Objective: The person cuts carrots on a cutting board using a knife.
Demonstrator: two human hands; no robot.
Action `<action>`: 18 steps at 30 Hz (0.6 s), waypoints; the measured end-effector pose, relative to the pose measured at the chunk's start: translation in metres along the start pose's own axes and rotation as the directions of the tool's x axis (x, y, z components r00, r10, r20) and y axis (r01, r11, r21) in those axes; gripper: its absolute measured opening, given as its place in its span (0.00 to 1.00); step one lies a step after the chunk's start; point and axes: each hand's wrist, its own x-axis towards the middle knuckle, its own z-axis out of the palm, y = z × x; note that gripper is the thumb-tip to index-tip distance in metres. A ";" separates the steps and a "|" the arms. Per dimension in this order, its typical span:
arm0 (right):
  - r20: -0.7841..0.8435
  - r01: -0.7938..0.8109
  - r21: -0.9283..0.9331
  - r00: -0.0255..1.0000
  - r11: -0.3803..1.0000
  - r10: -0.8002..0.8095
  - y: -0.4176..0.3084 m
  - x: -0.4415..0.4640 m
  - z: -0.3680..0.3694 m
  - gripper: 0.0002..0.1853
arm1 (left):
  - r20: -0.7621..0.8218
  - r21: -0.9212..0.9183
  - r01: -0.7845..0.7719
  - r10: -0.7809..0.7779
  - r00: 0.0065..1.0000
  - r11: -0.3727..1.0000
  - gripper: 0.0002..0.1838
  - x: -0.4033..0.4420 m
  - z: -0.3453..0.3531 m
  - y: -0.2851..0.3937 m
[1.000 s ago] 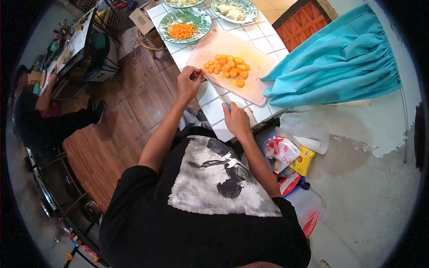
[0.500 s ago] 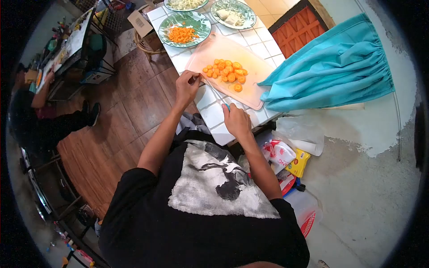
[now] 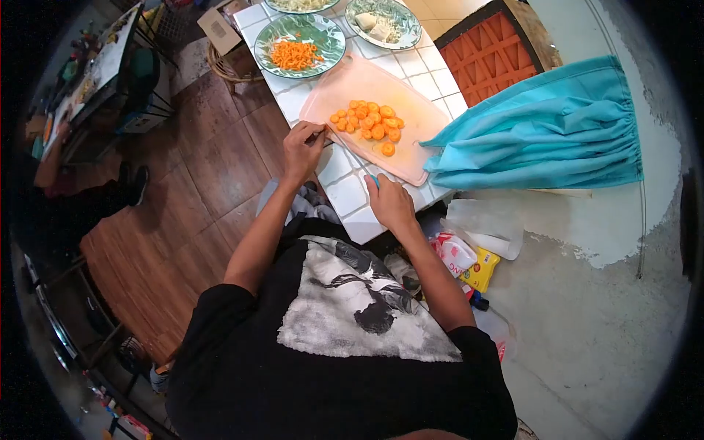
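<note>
My right hand is wrapped round the teal handle of a knife. Its thin blade runs along the near edge of the pink cutting board, toward my left hand. The fingers of that left hand are pinched together at the board's left corner, by the knife's tip; what they hold, if anything, is too small to make out. Round carrot slices lie in a loose cluster on the board, with one slice a little apart toward the near side.
Beyond the board stand a green-patterned plate of shredded carrot and a plate with pale blocks and shreds. A turquoise curtain hangs at the tiled table's right. Plastic bags lie below. Another person's leg shows at left.
The view has shifted slightly. My left hand has turned a little at the board's corner, fingers still pinched. My right hand keeps its hold on the knife; the carrot slices look unchanged.
</note>
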 end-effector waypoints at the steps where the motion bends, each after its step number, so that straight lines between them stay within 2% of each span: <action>1: 0.000 0.003 0.008 1.000 1.000 -0.003 0.000 0.001 -0.001 0.26 | 0.014 0.008 0.000 0.000 1.000 1.000 0.07 0.001 -0.001 -0.001; 12: 0.055 0.006 0.022 0.998 1.000 -0.007 -0.006 -0.002 -0.012 0.26 | 0.034 0.007 0.012 -0.012 0.999 1.000 0.08 0.006 -0.014 0.014; 14: 0.072 0.005 0.020 0.997 1.000 -0.007 -0.009 0.000 -0.009 0.26 | 0.075 0.040 0.002 -0.005 0.997 0.999 0.08 0.005 -0.018 0.016; 18: 0.036 0.083 0.059 0.996 0.995 -0.085 -0.023 0.032 -0.004 0.26 | 0.047 -0.022 -0.005 0.006 0.999 1.000 0.08 0.005 -0.018 0.021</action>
